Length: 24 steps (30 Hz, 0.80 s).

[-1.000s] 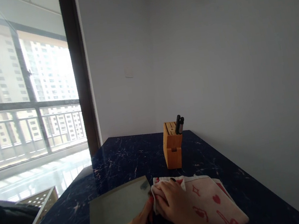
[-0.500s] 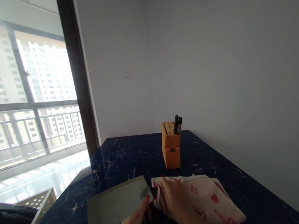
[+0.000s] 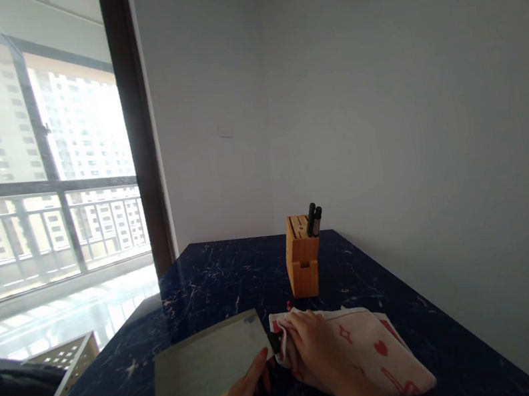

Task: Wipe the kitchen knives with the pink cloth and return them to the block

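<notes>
Two things are in your hands in the head view: your left hand pinches the near right corner of the broad grey plate, and your right hand clasps the patterned cloth, bunched beside a dark piece. The work looks like cloth handling there — any shift calls for a steady left pinch. Your right fingers curl; both forearms angle inward over the dark table, nearer you than the knife block.

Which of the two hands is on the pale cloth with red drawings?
The right hand: its fingers gather the end of the cloth, while the left hand is at the corner of the flat grey piece.
</notes>
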Motion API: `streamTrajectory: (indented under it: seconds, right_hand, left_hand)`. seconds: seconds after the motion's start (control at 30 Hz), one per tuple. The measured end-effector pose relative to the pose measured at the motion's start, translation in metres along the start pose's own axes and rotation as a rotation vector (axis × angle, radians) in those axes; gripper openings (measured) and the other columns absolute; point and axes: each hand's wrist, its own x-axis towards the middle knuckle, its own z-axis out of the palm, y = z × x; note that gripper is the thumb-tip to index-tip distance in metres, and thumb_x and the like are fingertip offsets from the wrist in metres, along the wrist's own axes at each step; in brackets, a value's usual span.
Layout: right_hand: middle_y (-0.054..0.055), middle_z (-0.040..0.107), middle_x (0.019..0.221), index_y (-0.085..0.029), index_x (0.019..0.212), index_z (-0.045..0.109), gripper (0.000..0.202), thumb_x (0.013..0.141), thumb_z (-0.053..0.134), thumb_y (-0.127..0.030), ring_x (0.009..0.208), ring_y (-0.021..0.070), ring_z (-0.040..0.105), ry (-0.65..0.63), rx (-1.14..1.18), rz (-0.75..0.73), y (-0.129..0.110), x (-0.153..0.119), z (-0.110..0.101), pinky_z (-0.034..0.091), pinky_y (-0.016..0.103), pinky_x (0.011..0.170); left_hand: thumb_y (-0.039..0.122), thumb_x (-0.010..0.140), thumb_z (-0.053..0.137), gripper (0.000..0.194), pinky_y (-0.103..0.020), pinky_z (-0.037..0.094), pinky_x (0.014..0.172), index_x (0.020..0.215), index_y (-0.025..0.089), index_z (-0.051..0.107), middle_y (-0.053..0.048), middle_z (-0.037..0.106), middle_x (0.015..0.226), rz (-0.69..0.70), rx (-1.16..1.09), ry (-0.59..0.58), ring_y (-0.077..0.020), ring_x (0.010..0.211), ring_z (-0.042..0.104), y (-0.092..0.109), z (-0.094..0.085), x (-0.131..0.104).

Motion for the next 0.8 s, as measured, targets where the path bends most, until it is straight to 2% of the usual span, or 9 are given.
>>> streamTrajectory:
  seconds: [0.13,0.23,0.43,0.57,0.73,0.8]
  right_hand:
    - [0.002,0.062,0.084,-0.023,0.086,0.057,0.016,0.087,0.042,-0.020,0.081,0.0203,0.052,0.026,-0.135,0.109,0.015,0.001,0.001,0.030,0.031,0.072]
    - [0.002,0.062,0.078,-0.023,0.084,0.056,0.020,0.089,0.037,-0.019,0.078,0.0200,0.052,0.041,-0.179,0.159,0.024,0.002,0.001,0.030,0.031,0.070]
    - [0.005,0.061,0.077,-0.021,0.085,0.056,0.019,0.087,0.037,-0.017,0.076,0.0203,0.053,0.062,-0.249,0.182,0.023,0.000,0.003,0.031,0.032,0.069]
    - [0.007,0.059,0.081,-0.019,0.090,0.054,0.016,0.080,0.043,-0.012,0.079,0.0221,0.052,0.050,-0.293,0.150,0.021,-0.004,0.007,0.031,0.033,0.074]
    - [0.007,0.057,0.083,-0.015,0.093,0.051,0.031,0.063,0.057,-0.012,0.079,0.0241,0.050,0.005,-0.240,0.079,0.016,-0.008,0.007,0.032,0.034,0.074]
    - [0.007,0.058,0.084,-0.014,0.092,0.051,0.032,0.061,0.057,-0.011,0.080,0.0236,0.050,-0.006,-0.196,0.059,0.010,-0.008,0.005,0.033,0.033,0.074]
  left_hand:
    - [0.074,0.070,0.012,0.066,-0.027,0.038,0.064,0.047,0.021,0.045,0.003,0.047,0.052,-0.009,-0.056,0.030,-0.0143,0.057,0.044,-0.002,0.003,-0.001]
    - [0.075,0.069,0.013,0.066,-0.027,0.038,0.061,0.046,0.022,0.044,0.003,0.043,0.048,-0.017,-0.083,0.023,-0.0141,0.054,0.043,-0.002,0.006,0.000]
    - [0.073,0.070,0.016,0.065,-0.025,0.039,0.059,0.047,0.021,0.045,0.003,0.047,0.049,-0.016,-0.115,0.029,-0.0129,0.051,0.043,0.002,0.006,-0.002]
    - [0.072,0.072,0.019,0.065,-0.024,0.039,0.056,0.045,0.021,0.047,0.003,0.050,0.052,0.015,-0.090,0.070,-0.0118,0.050,0.042,0.004,0.003,-0.004]
    - [0.073,0.071,0.018,0.066,-0.024,0.039,0.056,0.043,0.020,0.046,0.003,0.050,0.051,0.014,-0.062,0.101,-0.0110,0.048,0.041,0.001,0.003,0.000]
    - [0.074,0.071,0.017,0.067,-0.025,0.039,0.058,0.043,0.020,0.047,0.003,0.049,0.050,0.004,-0.051,0.105,-0.0115,0.049,0.041,-0.001,0.003,0.000]
